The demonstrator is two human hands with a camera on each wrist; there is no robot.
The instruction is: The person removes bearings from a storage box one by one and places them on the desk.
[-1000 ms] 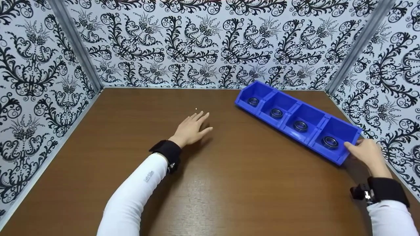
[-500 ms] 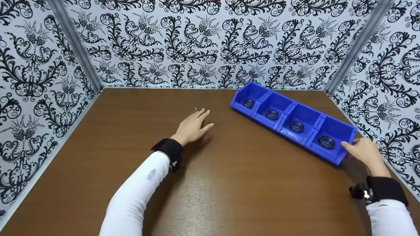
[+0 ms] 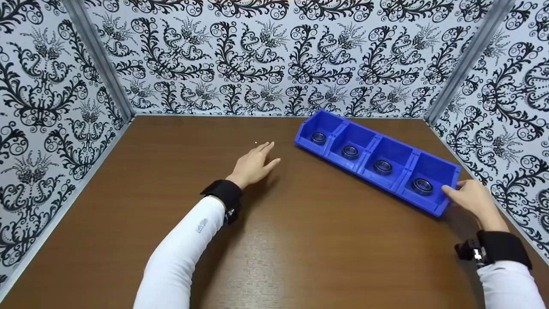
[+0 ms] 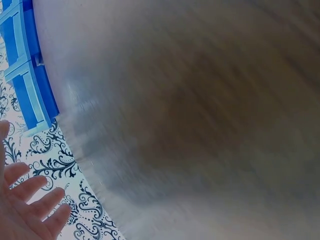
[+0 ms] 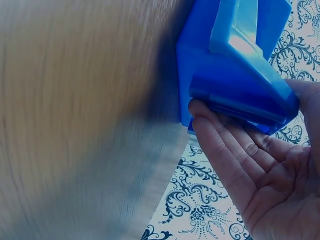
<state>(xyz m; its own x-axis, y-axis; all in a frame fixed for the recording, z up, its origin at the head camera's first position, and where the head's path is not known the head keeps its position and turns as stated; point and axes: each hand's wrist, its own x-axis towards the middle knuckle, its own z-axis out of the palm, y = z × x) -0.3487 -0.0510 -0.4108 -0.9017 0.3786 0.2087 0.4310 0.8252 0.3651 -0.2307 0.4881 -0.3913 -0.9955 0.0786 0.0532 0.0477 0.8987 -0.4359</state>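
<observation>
A blue bin strip (image 3: 396, 149) with several compartments stands slantwise at the back right in the head view. Each compartment has a dark metal ring, which looks like a ball bearing (image 3: 422, 192), lying in it. My right hand (image 3: 474, 199) grips the strip's near right end, its thumb over the rim. Fingers (image 5: 220, 150) lie against the outer end wall in the right wrist view. Whether the strip rests flat or is slightly raised, I cannot tell. My left hand (image 3: 253, 165) hovers over the middle of the table, fingers stretched, holding nothing, apart from the strip.
The brown wooden table (image 3: 274, 249) reaches back to a patterned wall (image 3: 266, 56). More patterned walls stand at the left and right, joined by grey corner posts (image 3: 103, 56). Black straps with wrist cameras (image 3: 502, 249) sit on both wrists.
The blue bin strip, with the bearings in it, has shifted left and slightly toward me, the right hand gripping its end throughout. My left hand has drifted slightly right.
</observation>
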